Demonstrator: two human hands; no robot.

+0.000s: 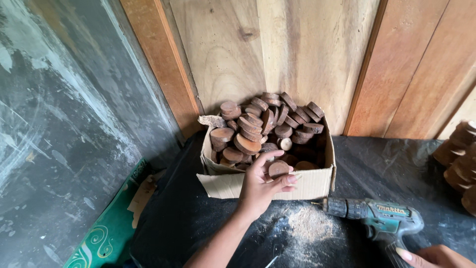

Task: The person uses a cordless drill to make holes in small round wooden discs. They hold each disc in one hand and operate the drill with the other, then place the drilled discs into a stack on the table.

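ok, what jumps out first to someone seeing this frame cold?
The cardboard box heaped with round wood slices, set against the plank wall at centre. The left hand reaches over its front edge, fingers pinching one wood disc. At lower right a teal cordless drill lies on the black sheet beside a sawdust patch, with the right hand on its grip.

Black-covered table is carrying a cardboard box of wood discs, a sawdust pile, a teal drill and stacked wood discs at right edge.
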